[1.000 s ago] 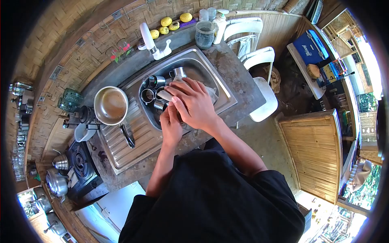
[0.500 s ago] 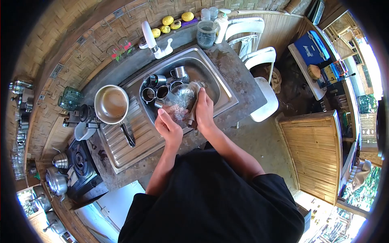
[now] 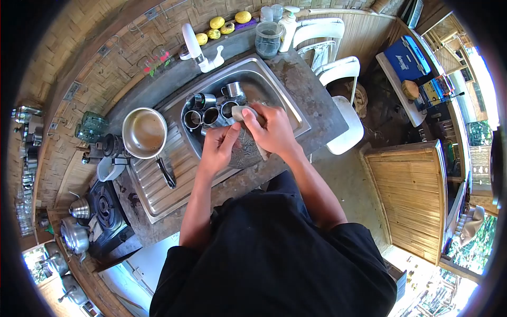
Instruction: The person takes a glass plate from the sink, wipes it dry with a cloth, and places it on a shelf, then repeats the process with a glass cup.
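Note:
Just over the sink's near edge, a clear, patterned glass dish is held between my hands. My left hand is closed on its left side, thumb along the top and the other fingers mostly hidden. My right hand pinches a greyish-brown cloth against the dish's upper right rim, and part of the cloth hangs below the palm. Beyond the hands, several metal mugs stand grouped in the left part of the steel sink.
A steel saucepan with a black handle rests on the ribbed drainboard. Behind the sink are a white faucet, a glass jar, a pump bottle and yellow fruit. White chairs stand to the right.
The dish has turned, its patterned face now lower and less shiny. My right hand has shifted up over the rim with the cloth; my left hand has moved slightly up.

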Action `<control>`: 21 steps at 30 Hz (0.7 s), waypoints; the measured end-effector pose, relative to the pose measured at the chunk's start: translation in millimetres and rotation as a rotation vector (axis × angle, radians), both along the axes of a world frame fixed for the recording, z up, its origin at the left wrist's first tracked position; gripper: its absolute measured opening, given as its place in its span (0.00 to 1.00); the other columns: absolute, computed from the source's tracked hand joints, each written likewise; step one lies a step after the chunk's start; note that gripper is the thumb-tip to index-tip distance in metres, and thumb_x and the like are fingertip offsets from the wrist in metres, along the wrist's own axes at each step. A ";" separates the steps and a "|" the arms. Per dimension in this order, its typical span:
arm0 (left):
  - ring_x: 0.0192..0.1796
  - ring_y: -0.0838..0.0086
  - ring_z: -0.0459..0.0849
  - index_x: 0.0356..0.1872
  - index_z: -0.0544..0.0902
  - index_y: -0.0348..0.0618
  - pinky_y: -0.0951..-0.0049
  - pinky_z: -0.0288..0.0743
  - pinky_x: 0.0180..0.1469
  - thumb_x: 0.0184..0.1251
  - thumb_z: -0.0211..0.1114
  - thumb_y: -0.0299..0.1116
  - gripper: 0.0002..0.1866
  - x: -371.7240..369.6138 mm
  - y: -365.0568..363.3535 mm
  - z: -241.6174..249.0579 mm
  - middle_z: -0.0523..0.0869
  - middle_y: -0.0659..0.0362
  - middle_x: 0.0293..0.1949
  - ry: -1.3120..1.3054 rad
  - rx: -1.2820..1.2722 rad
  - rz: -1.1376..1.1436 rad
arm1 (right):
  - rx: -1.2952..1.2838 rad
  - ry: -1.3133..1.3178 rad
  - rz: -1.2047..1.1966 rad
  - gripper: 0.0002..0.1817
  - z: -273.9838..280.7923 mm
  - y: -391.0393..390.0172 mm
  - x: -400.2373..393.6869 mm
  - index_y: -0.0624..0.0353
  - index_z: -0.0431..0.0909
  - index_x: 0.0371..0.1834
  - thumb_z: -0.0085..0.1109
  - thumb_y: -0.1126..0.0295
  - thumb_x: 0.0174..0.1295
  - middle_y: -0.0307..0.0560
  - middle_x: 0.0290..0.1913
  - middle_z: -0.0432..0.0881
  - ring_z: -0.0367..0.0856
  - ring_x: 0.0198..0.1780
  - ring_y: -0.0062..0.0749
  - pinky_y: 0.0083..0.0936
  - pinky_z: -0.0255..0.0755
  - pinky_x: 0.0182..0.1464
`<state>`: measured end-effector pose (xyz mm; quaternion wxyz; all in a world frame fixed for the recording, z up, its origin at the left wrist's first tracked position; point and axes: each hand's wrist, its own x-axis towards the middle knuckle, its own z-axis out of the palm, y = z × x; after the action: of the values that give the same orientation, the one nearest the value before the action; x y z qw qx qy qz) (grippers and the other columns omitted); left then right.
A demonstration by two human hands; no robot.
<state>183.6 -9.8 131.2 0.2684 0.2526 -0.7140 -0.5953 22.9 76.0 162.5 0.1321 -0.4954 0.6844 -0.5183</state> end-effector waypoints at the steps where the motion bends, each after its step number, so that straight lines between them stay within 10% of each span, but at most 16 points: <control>1: 0.23 0.82 0.74 0.20 0.80 0.38 0.75 0.62 0.28 0.83 0.58 0.46 0.28 -1.3 3.1 1.4 0.79 0.64 0.19 0.034 -0.011 0.033 | 0.005 -0.040 -0.049 0.17 0.3 -0.8 1.9 0.59 0.83 0.30 0.61 0.56 0.69 0.54 0.18 0.77 0.80 0.21 0.53 0.42 0.71 0.27; 7: 0.24 0.86 0.66 0.17 0.77 0.40 0.76 0.55 0.29 0.83 0.58 0.44 0.29 -11.5 17.2 6.2 0.76 0.68 0.19 0.323 0.013 0.365 | -0.211 -0.555 -0.323 0.24 -30.6 -11.3 17.7 0.65 0.87 0.41 0.49 0.54 0.80 0.37 0.30 0.84 0.78 0.37 0.18 0.23 0.72 0.37; 15: 0.22 0.86 0.62 0.17 0.76 0.43 0.76 0.51 0.27 0.85 0.51 0.50 0.32 -34.5 30.3 -34.0 0.73 0.70 0.18 0.459 0.123 0.663 | -0.261 -1.347 -0.393 0.25 -64.9 -22.9 35.2 0.65 0.77 0.59 0.44 0.51 0.82 0.47 0.46 0.85 0.87 0.41 0.32 0.31 0.83 0.48; 21: 0.22 0.82 0.67 0.18 0.80 0.41 0.74 0.56 0.27 0.83 0.49 0.53 0.33 -2.1 0.5 -38.0 0.75 0.66 0.18 0.240 0.148 0.295 | 0.024 -0.426 -0.121 0.24 -39.5 -5.6 -8.8 0.67 0.83 0.30 0.56 0.54 0.75 0.37 0.21 0.78 0.72 0.27 0.20 0.30 0.66 0.30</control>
<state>181.5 -9.3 93.2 0.4165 0.3005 -0.5867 -0.6261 14.2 70.4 123.0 0.2482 -0.3311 0.6757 -0.6101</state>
